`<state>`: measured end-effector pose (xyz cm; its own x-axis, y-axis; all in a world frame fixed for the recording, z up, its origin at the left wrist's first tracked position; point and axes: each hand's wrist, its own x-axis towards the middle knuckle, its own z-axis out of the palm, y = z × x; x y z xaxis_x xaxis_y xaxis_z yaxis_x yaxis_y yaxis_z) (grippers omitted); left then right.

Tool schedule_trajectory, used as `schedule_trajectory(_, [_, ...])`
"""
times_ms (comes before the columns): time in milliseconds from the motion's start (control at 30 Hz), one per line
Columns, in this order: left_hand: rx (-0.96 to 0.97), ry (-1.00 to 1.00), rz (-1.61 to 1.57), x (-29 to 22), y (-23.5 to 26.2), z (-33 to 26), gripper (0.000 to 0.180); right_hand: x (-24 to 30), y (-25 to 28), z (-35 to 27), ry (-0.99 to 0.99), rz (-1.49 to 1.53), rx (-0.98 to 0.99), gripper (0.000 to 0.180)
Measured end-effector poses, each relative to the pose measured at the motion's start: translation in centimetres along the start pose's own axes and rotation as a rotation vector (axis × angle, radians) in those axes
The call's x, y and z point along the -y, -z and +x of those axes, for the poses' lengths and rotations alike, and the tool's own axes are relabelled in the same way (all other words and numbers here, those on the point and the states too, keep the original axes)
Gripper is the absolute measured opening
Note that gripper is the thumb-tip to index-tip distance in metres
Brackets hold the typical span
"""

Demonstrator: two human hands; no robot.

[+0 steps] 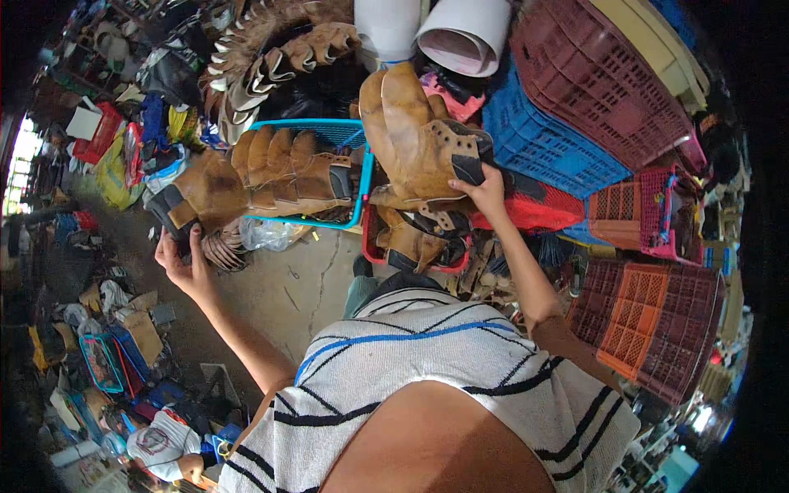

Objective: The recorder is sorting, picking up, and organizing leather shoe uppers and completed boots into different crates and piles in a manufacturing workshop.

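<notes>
My left hand [187, 267] is closed, fingers pinching the black-trimmed edge of a tan leather boot upper [209, 191] off to the left. On the right, my right hand [486, 191] grips the black part of another tan boot upper [403, 140], which has a row of lace eyelets and lies against similar pieces. Between the hands, several tan uppers overlap in a turquoise plastic basket [360, 185]. More tan and black uppers [411, 242] fill a red basket [457, 264] nearer my body.
Blue [559, 148] and maroon crates [600, 78] are stacked at the right. White cylinders [467, 33] stand at the far side, beside a curved row of brown leather pieces [279, 57]. Another person [168, 444] is at the lower left, among clutter.
</notes>
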<state>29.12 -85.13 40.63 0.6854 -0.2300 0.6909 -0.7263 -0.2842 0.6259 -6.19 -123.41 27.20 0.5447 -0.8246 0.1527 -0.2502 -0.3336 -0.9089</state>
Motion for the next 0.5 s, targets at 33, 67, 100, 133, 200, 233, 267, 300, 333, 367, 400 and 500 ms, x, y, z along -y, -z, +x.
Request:
schedule_trajectory(33, [0.032, 0.027, -0.029, 0.7, 0.6, 0.0, 0.032, 1.3, -0.8, 1.4, 0.024, -0.053, 0.006, 0.047])
schedule_trajectory(67, [0.015, 0.027, -0.023, 1.3, 1.4, -0.1, 0.032, 2.2, -1.8, 2.8, 0.049, -0.105, 0.011, 0.048])
schedule_trajectory(100, [0.066, -0.009, 0.012, 2.0, 2.2, -0.1, 0.032, 2.7, -3.0, 4.2, 0.061, -0.149, 0.001, 0.049])
schedule_trajectory(133, [0.122, -0.046, 0.040, 2.7, 2.4, 0.1, 0.031, 3.7, -4.2, 5.6, 0.074, -0.149, 0.001, 0.049])
schedule_trajectory(200, [0.071, -0.073, -0.066, 3.7, 2.8, 0.6, 0.031, 6.0, -7.0, 8.9, 0.148, -0.114, 0.006, 0.050])
schedule_trajectory(233, [0.126, -0.003, -0.027, 3.0, 2.5, 1.5, 0.032, 3.9, -8.4, 11.6, 0.205, -0.063, 0.015, 0.049])
schedule_trajectory(267, [0.168, 0.081, 0.034, 3.3, 3.1, 2.1, 0.033, 7.4, -9.8, 12.8, 0.245, -0.160, 0.006, 0.047])
schedule_trajectory(300, [0.164, 0.051, 0.057, 4.7, 3.4, 2.5, 0.033, 10.1, -11.7, 14.3, 0.240, -0.168, 0.032, 0.047])
schedule_trajectory(333, [0.158, 0.050, 0.055, 5.5, 3.6, 3.5, 0.033, 12.1, -13.3, 16.1, 0.232, -0.179, 0.046, 0.047])
schedule_trajectory(367, [0.229, 0.023, 0.125, 6.2, 3.8, 4.7, 0.031, 13.2, -15.2, 18.0, 0.271, -0.272, 0.010, 0.047])
schedule_trajectory(400, [0.300, -0.005, 0.195, 6.9, 3.9, 5.9, 0.029, 14.1, -17.2, 20.0, 0.308, -0.364, -0.027, 0.047])
schedule_trajectory(500, [0.340, 0.040, 0.159, 9.1, 4.4, 9.2, 0.030, 18.3, -23.2, 25.1, 0.358, -0.468, -0.056, 0.050])
